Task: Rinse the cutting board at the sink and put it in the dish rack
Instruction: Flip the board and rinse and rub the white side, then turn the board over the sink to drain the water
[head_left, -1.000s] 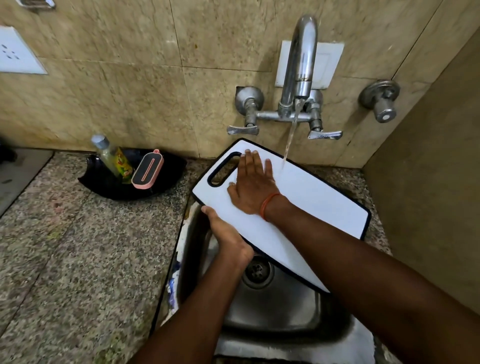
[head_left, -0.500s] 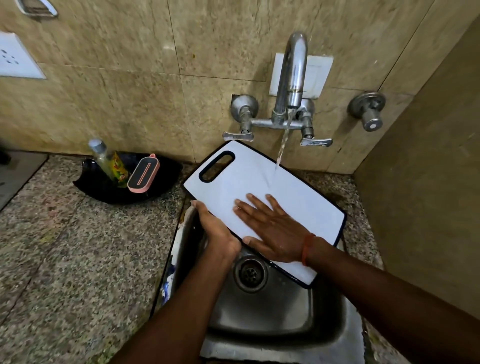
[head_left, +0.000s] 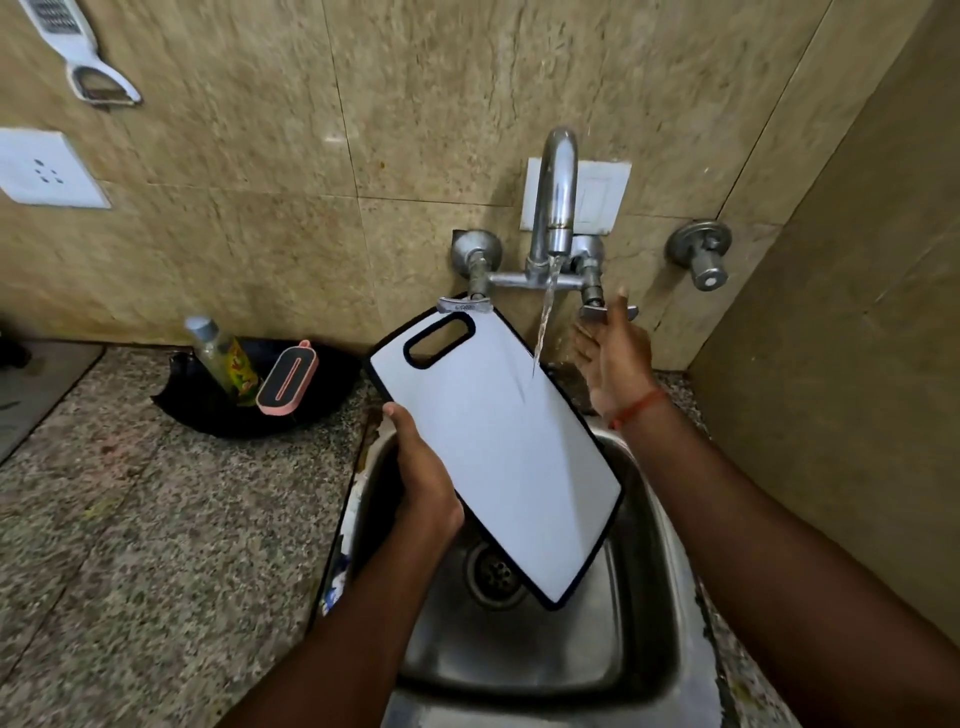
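Note:
A white cutting board (head_left: 498, 457) with a dark rim and a handle slot hangs tilted over the steel sink (head_left: 654, 623), its lower corner above the drain. My left hand (head_left: 423, 478) grips its left edge. Water from the wall tap (head_left: 556, 208) runs onto the board's upper right edge. My right hand (head_left: 615, 358) is off the board, fingers spread, raised just under the tap's right lever (head_left: 605, 310). No dish rack is in view.
On the granite counter (head_left: 156, 519) to the left, a black dish (head_left: 208, 410) holds a soap bottle (head_left: 221, 353) and a pink scrubber (head_left: 287, 384). A grater (head_left: 78, 52) hangs on the tiled wall. A side wall stands close on the right.
My right hand has left the board's surface and risen to the tap's right lever. The board has tilted steeper, its lower end dropping into the sink.

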